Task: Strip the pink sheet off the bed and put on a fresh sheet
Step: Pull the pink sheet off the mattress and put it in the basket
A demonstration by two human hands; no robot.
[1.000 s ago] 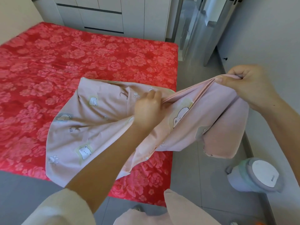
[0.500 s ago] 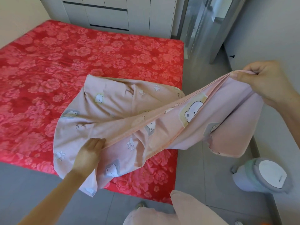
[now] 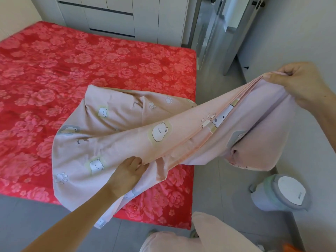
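Bedside view, person standing at the foot corner of the bed (image 3: 101, 57), which shows a red cover patterned with roses. The pink sheet (image 3: 163, 137), printed with bears and paw marks, is partly folded and stretched between the two hands. Its far part lies on the near right corner of the bed, and one corner droops over the bed's near edge towards the grey tiled floor (image 3: 214, 179).

Right hand (image 3: 300, 86): raised beyond the side of the bed, thumb and curled fingers pinching several gathered edges of the sheet. A loose fold hangs below this hand, clear of the floor.

Left hand (image 3: 130, 171): lower, over the bed's near edge, fingers curled and gripping a fold of the sheet along its taut lower edge. The cloth runs as a slanting band from this hand up to the right hand.

On the floor by the right wall stands a small lidded bin (image 3: 281, 194), well apart from the sheet. White wardrobe fronts (image 3: 127, 17) stand behind the bed, with a grey door (image 3: 241, 33) to their right. The person's pale trousers (image 3: 209, 237) show at the lower edge.
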